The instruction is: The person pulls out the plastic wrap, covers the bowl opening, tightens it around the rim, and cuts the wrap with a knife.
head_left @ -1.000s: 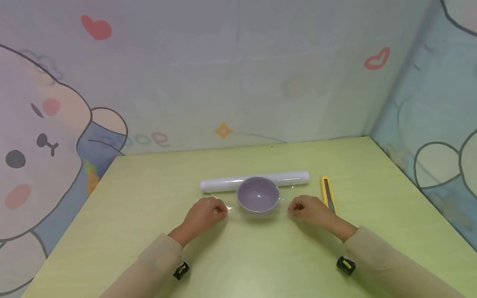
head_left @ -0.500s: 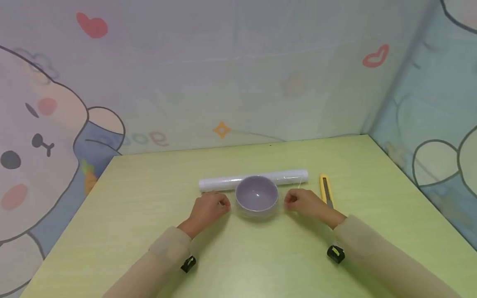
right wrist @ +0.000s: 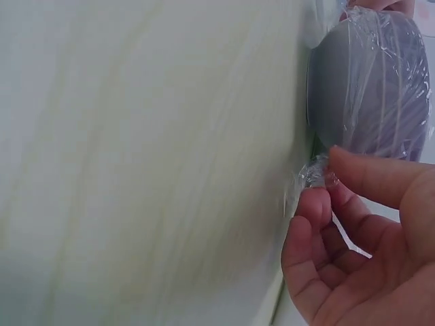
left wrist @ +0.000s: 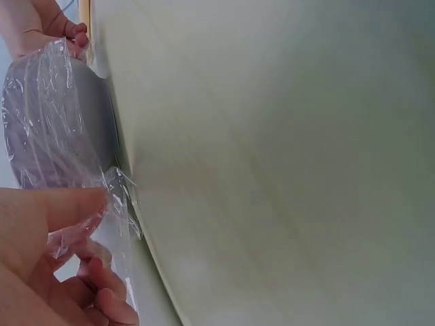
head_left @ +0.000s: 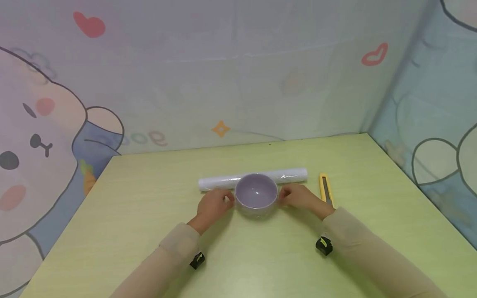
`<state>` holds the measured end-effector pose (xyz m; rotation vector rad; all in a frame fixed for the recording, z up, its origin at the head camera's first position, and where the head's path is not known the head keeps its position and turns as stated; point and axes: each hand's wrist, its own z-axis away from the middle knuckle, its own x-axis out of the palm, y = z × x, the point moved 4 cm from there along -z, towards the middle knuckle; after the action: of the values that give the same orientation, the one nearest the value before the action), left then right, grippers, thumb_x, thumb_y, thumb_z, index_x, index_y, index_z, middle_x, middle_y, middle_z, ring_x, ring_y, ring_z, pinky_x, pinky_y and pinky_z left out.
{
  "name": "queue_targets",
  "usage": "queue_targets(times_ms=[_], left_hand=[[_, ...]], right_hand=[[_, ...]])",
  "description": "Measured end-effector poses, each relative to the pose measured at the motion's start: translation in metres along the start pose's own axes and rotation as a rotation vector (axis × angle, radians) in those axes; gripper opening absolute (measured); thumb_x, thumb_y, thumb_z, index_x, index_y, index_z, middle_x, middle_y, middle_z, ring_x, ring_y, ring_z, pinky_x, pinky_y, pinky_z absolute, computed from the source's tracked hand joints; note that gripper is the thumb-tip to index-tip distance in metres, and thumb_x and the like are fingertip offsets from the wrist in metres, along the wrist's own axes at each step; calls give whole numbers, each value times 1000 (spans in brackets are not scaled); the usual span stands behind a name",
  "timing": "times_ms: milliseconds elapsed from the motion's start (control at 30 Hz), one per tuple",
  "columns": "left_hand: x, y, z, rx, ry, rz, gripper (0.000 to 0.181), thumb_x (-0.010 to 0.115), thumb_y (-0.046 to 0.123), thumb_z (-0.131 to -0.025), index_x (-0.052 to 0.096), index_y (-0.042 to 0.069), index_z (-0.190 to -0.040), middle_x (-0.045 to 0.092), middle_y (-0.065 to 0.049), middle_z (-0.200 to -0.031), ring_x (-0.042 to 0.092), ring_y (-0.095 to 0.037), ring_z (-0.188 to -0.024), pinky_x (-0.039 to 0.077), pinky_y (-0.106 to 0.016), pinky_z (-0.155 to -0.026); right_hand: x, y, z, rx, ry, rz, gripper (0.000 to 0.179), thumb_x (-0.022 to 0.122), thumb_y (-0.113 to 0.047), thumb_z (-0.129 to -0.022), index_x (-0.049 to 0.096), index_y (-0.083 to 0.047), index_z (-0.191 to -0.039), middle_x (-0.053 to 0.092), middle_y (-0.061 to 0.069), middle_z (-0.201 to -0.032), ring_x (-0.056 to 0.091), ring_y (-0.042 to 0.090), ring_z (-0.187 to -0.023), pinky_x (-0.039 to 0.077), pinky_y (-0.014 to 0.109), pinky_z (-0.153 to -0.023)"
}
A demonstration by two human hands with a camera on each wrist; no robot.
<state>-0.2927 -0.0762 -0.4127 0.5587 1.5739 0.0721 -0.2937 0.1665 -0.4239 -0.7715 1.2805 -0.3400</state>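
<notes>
A purple bowl (head_left: 256,191) stands upright on the table, with clear plastic wrap (left wrist: 51,112) stretched over its mouth and creased down its side. My left hand (head_left: 215,205) is close to the bowl's left side, pinching an edge of the wrap between thumb and fingers. On the opposite side, my right hand (head_left: 301,197) pinches a bunched corner of the wrap (right wrist: 312,175) low beside the bowl. In the right wrist view, the thumb and index finger meet on that crumpled film, the other fingers curled below.
Directly behind the bowl lies a white roll of plastic wrap (head_left: 291,175). A yellow utility knife (head_left: 322,182) lies to the right, partly hidden by the right forearm. A printed cloth backdrop (head_left: 238,82) rises behind the table (head_left: 253,265).
Both hands have moved inward to the bowl's sides, drawing the wrap's edges in with them. The bowl, roll and knife stay in place; the head view has shifted slightly.
</notes>
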Motion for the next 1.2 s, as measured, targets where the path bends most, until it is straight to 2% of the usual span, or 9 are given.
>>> queue_targets(times_ms=[200, 400, 567, 700, 867, 967, 1033, 1100, 1200], left_hand=[[1, 2, -2, -31, 22, 119, 10, 65, 22, -82, 69, 16, -88, 70, -2, -90, 62, -18, -80, 48, -31, -65], [4, 3, -4, -13, 38, 263, 16, 63, 17, -83, 69, 7, -94, 70, -8, -93, 64, -18, -77, 50, -34, -75], [5, 2, -5, 25, 18, 341, 17, 64, 13, -83, 68, 3, -97, 69, -12, -99, 63, -27, -97, 48, -40, -89], [9, 1, -4, -32, -34, 455, 22, 66, 10, -79, 64, 0, -99, 68, -15, -102, 62, -28, -99, 48, -39, -89], [16, 5, -2, -122, -160, 668, 42, 69, 6, -72, 53, -4, -109, 59, -18, -110, 57, -29, -105, 48, -37, -90], [18, 15, -1, -28, -217, 773, 61, 73, 3, -69, 46, -3, -122, 55, -18, -118, 53, -29, -111, 43, -40, -96], [18, 22, 0, 65, -211, 800, 74, 78, 2, -64, 42, -1, -129, 54, -19, -123, 51, -30, -114, 39, -42, -101], [19, 28, 2, 132, -179, 772, 85, 82, 3, -60, 39, 1, -134, 52, -19, -126, 48, -31, -117, 34, -44, -104], [23, 31, 4, 103, -111, 643, 94, 86, 11, -57, 34, -2, -135, 45, -23, -125, 43, -34, -118, 32, -49, -104]], right_hand=[[5, -3, -3, 17, 41, -59, 19, 60, -9, -76, 62, 2, -92, 62, 8, -78, 51, 13, -64, 44, 26, -59], [7, -5, -5, 21, 86, -69, 38, 61, -7, -77, 57, 10, -111, 62, 24, -108, 59, 32, -96, 47, 43, -86], [9, -5, -1, 57, 51, -259, 44, 58, -6, -80, 47, 13, -119, 54, 27, -117, 52, 37, -109, 44, 45, -94], [12, -4, 0, 71, 24, -393, 48, 57, -5, -80, 41, 12, -122, 50, 29, -122, 49, 39, -115, 43, 44, -96], [17, -6, 4, 54, -26, -493, 58, 55, -1, -74, 33, 12, -125, 41, 30, -130, 43, 41, -122, 38, 46, -102], [21, -7, 6, 51, -69, -543, 68, 59, 1, -70, 26, 9, -128, 33, 29, -136, 34, 43, -129, 29, 50, -107], [24, -9, 5, 55, -63, -546, 75, 65, 3, -66, 22, 8, -128, 30, 29, -138, 30, 44, -130, 22, 52, -110], [28, -12, 4, 41, -24, -509, 85, 71, 4, -60, 21, 9, -128, 28, 29, -136, 28, 43, -130, 17, 53, -111], [34, -17, 1, 4, 70, -437, 94, 77, 5, -53, 22, 11, -128, 29, 30, -130, 27, 43, -124, 15, 54, -110]])
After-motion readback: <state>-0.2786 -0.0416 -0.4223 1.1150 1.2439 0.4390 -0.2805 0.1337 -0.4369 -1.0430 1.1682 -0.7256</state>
